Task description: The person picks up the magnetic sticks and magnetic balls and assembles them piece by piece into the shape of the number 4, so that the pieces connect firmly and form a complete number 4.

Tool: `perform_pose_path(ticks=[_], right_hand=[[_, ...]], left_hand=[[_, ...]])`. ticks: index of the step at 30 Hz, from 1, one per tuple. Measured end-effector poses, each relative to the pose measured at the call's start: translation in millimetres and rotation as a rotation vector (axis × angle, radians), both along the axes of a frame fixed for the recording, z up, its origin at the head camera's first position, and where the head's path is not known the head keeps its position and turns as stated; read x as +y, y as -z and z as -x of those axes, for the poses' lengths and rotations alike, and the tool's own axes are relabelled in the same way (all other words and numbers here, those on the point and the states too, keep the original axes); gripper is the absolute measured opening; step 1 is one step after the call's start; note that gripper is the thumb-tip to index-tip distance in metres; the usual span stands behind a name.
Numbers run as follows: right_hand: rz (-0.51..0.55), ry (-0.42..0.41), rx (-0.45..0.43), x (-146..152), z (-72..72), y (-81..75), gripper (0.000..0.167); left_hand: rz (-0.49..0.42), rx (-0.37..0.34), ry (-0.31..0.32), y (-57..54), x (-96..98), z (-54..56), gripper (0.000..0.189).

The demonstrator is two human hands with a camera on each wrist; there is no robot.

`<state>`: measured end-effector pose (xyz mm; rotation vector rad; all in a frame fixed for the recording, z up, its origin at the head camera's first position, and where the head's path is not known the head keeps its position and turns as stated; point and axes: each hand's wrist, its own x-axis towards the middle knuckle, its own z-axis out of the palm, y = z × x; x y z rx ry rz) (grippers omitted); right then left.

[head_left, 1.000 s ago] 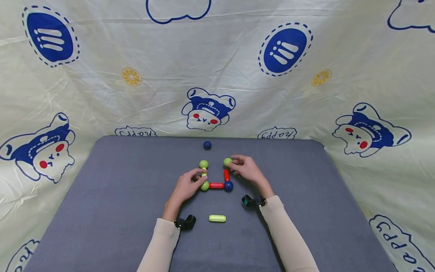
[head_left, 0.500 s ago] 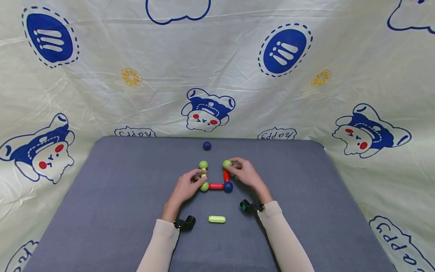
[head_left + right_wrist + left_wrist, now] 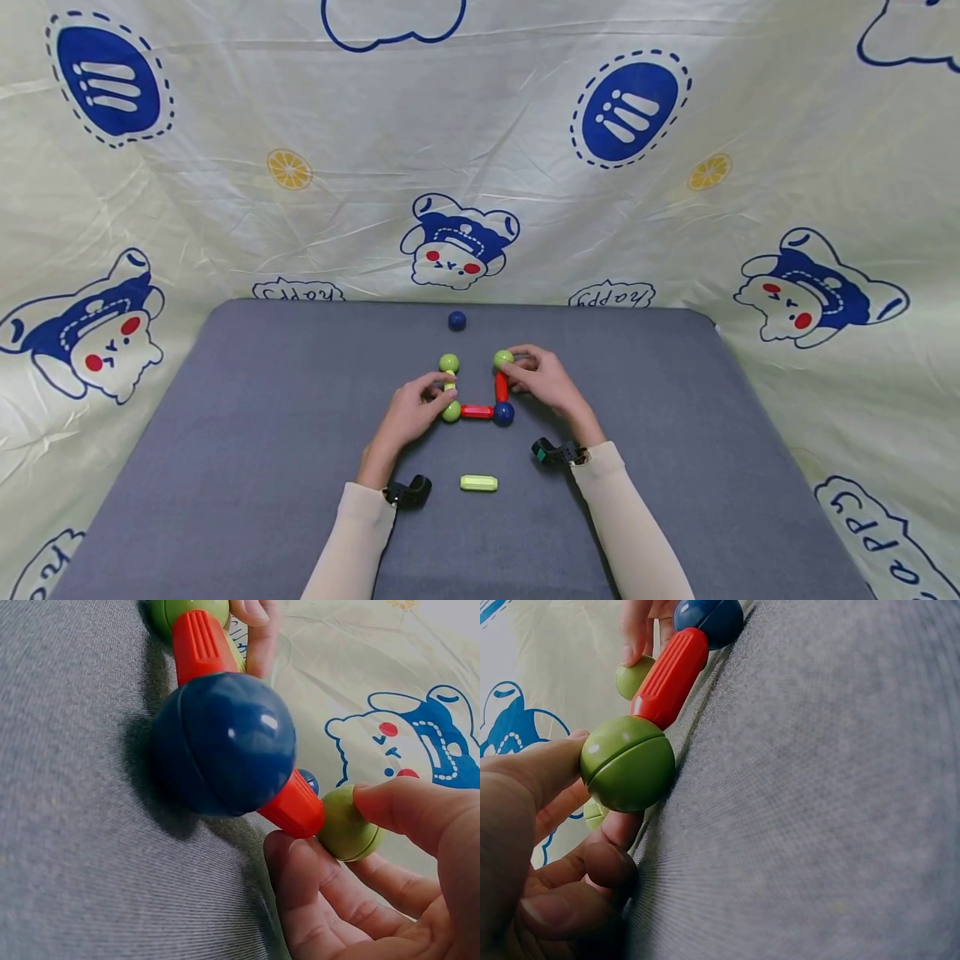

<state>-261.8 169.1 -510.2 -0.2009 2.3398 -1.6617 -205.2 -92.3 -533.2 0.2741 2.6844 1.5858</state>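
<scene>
Magnetic sticks and balls form a U on the grey table. My left hand (image 3: 408,412) pinches the light green stick (image 3: 451,386) on the left side, with a green ball (image 3: 448,363) at its far end. Beside the thumb is the near green ball (image 3: 628,763). A red stick (image 3: 477,412) runs from that ball to a blue ball (image 3: 225,742) at the near right corner. From there a second red stick (image 3: 294,806) reaches away to another green ball (image 3: 349,823), touching it. My right hand (image 3: 546,379) grips this ball between thumb and fingers.
A loose light green stick (image 3: 478,483) lies nearer to me, between the forearms. Beyond the U, a separate blue ball (image 3: 457,321) sits close to the far edge of the table (image 3: 337,333). Behind it hangs a printed curtain (image 3: 480,125).
My right hand has brought its green ball slightly toward me, onto the end of the red stick; the gap between them has closed. My left hand stays in place.
</scene>
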Motion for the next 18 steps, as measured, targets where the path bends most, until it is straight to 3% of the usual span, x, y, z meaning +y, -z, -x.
perform_pose_path(ticks=[11, 18], right_hand=[[-0.016, -0.005, 0.005, 0.4, 0.6, 1.2, 0.046], [-0.097, -0.008, 0.032, 2.0, 0.3, 3.3, 0.044]], left_hand=[[-0.006, -0.002, 0.001, -0.2, -0.1, -0.3, 0.027], [0.004, -0.004, -0.003, -1.5, 0.5, -0.8, 0.027]])
